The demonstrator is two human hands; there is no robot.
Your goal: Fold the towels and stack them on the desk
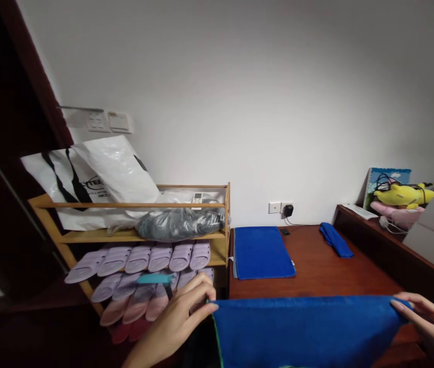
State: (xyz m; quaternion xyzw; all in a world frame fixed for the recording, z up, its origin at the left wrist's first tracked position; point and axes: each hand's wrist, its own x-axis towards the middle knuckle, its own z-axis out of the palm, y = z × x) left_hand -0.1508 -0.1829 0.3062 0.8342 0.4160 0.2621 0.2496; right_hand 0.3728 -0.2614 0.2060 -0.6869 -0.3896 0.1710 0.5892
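Observation:
A blue towel (301, 332) hangs stretched between my two hands at the bottom of the view. My left hand (184, 314) pinches its upper left corner between thumb and fingers. At the upper right corner, my right hand (429, 319) has the same kind of pinch. The towel's left edge shows a thin green trim, and its lower part runs out of view. Beyond it, a folded blue towel (263, 253) lies flat on the brown wooden table (304, 263). A narrow rolled or folded blue cloth (335, 240) rests farther right on the same table.
To the left stands a wooden shoe rack (140, 236) with several lilac slippers (130, 258), a white bag (113, 174) and a plastic-wrapped dark bundle (182, 224). A black plug (288, 210) sits in the wall socket. A yellow plush toy (401, 195) lies on the raised ledge at right.

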